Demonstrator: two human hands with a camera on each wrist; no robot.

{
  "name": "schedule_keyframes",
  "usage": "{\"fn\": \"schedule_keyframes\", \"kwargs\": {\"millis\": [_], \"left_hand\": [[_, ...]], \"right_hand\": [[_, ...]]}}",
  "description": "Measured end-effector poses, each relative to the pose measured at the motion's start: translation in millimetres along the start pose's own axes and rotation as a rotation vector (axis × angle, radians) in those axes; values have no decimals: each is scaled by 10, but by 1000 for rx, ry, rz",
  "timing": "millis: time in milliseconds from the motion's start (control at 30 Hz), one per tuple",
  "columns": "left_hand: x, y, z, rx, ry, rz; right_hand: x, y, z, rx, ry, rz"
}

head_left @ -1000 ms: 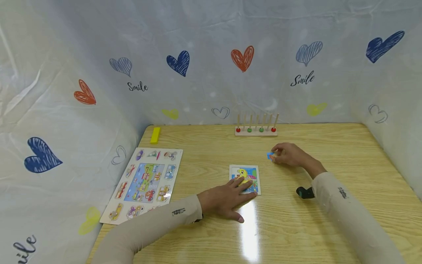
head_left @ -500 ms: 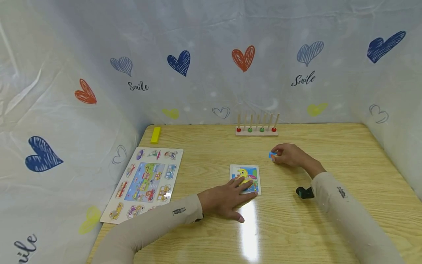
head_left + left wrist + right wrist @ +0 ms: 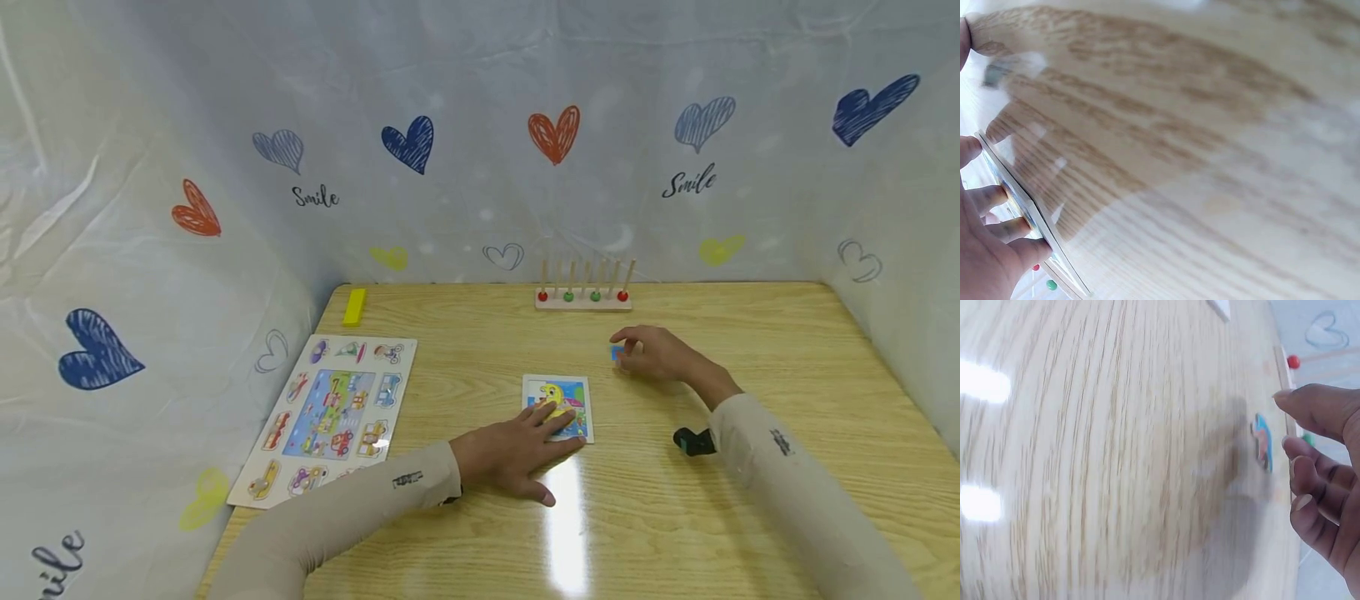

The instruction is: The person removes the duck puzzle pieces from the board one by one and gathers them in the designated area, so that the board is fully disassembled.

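Observation:
My left hand (image 3: 517,458) lies with spread, straight fingers on a small framed jigsaw puzzle (image 3: 534,383) with a yellow cartoon figure. The left wrist view shows the fingertips on the puzzle's face near its edge (image 3: 1036,215). A blue jigsaw piece (image 3: 617,353) with a reddish-orange patch is on the table, right of and beyond the puzzle. Above it hovers my right hand (image 3: 654,354), thumb and index finger parted. In the right wrist view a gap shows between the jigsaw piece (image 3: 1262,442) and the fingertips (image 3: 1297,447).
A large vehicle-picture puzzle board (image 3: 401,354) lies at the left. Behind it is a yellow block (image 3: 355,307). A wooden peg stand (image 3: 583,305) with red and green beads stands at the back, near the curtain (image 3: 480,183).
The right hand's fingers, earlier pinching the blue jigsaw piece, have parted and let it go. The piece shifted slightly right, then a little back. The left hand has stayed put.

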State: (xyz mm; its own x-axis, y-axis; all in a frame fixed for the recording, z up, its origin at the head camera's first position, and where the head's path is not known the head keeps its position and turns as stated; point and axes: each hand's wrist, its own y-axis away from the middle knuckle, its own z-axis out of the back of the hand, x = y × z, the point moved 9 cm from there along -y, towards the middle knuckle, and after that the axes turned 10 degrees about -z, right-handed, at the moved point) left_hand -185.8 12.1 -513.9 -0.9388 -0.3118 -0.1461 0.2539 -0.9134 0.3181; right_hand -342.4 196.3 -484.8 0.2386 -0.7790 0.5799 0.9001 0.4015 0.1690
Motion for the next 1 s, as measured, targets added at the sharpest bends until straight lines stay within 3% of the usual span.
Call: {"fn": "schedule_keyframes", "kwargs": {"millis": [133,433,733,1000], "left_hand": [[-2,13,10,-10,2,-2],[14,-5,-17,14,-1,0],[7,1,-17,19,-11,-9],[11,2,-24,33,-12,-4]], "right_hand": [[198,-7,-67,27,-33,83],[606,-40,-362,141,-39,172],[732,-107,-598,239,-13,185],[857,-125,-694,259,71,250]]}}
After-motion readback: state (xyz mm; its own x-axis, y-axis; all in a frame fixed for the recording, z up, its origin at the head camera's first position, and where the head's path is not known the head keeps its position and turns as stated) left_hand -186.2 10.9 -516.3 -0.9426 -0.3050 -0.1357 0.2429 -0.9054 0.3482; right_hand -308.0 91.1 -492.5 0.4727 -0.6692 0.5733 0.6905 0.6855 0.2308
